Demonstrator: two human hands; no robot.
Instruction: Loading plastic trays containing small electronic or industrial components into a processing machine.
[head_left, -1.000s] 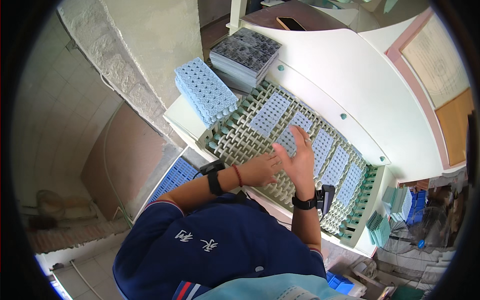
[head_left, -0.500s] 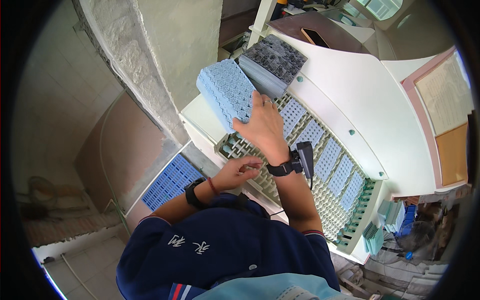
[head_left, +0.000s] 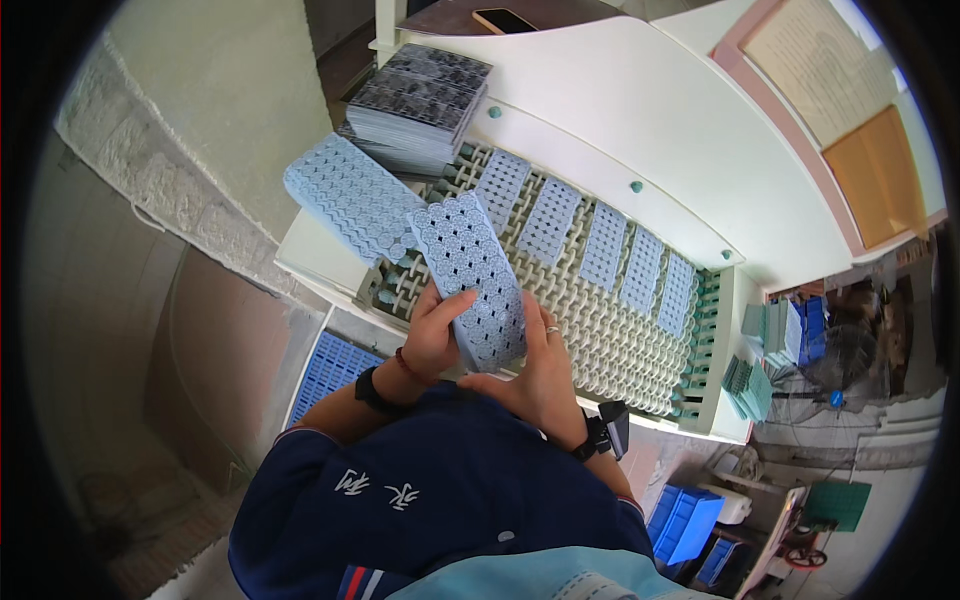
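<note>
In front of my chest is a bundle of light blue perforated sheets (head_left: pixel 462 262) with a flower-like pattern and wavy edges, tilted with its far end up and to the left. My left hand (head_left: pixel 432 332) closes on its left side, thumb across the top face. Around the lower right end my right hand (head_left: pixel 543 372) is wrapped, its palm partly hidden. A larger stack of the same blue sheets (head_left: pixel 345 192) lies at the machine's left end, partly touching or overlapped by the bundle. Several single perforated sheets (head_left: pixel 549 222) lie in a row on the pale roller conveyor (head_left: pixel 575 340).
Behind the blue stack stands a pile of dark patterned tiles (head_left: pixel 420 90). A white machine panel (head_left: pixel 600 100) rises along the far side, with a phone (head_left: pixel 505 20) on top. Below left is a blue slatted crate (head_left: pixel 332 372); green pieces (head_left: pixel 748 388) hang by the right end.
My right hand has lifted a bundle off the blue stack and brought it toward my body. The left hand, free before, now grips it too. The view has swung to the right.
</note>
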